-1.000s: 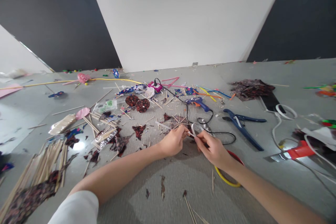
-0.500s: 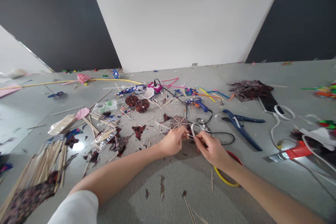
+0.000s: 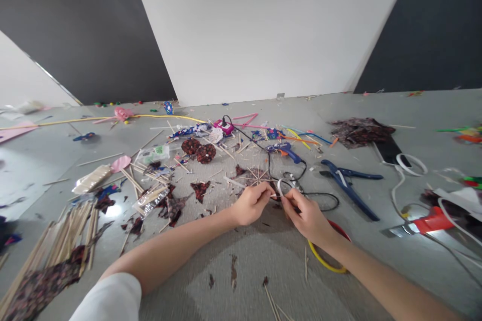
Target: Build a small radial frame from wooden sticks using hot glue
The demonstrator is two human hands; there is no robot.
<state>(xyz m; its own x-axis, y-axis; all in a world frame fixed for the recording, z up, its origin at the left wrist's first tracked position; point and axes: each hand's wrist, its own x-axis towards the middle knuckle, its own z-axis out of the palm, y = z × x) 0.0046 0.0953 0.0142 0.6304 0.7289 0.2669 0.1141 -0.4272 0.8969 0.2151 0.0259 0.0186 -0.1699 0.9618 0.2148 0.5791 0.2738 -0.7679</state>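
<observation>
My left hand [image 3: 251, 204] is closed in a pinch on a thin wooden stick of a small star-shaped stick frame [image 3: 257, 176] lying on the grey floor. Close beside it, my right hand [image 3: 306, 214] pinches a loop of white tape [image 3: 281, 186], held against the stick's end between the two hands. A blue glue gun [image 3: 284, 150] with a black cable lies just beyond the hands. A yellow and red ring [image 3: 331, 256] lies under my right wrist.
Blue pliers [image 3: 348, 184] lie to the right, a red-handled tool [image 3: 422, 223] and white cables farther right. Bundles of bamboo sticks [image 3: 64, 241] and dark patterned fabric scraps [image 3: 171, 205] cover the left floor. Coloured straws [image 3: 297, 135] and a patterned cloth [image 3: 359, 130] lie farther back.
The two hands have drawn a little closer together and the white tape loop has narrowed against the stick. The view has shifted down slightly.
</observation>
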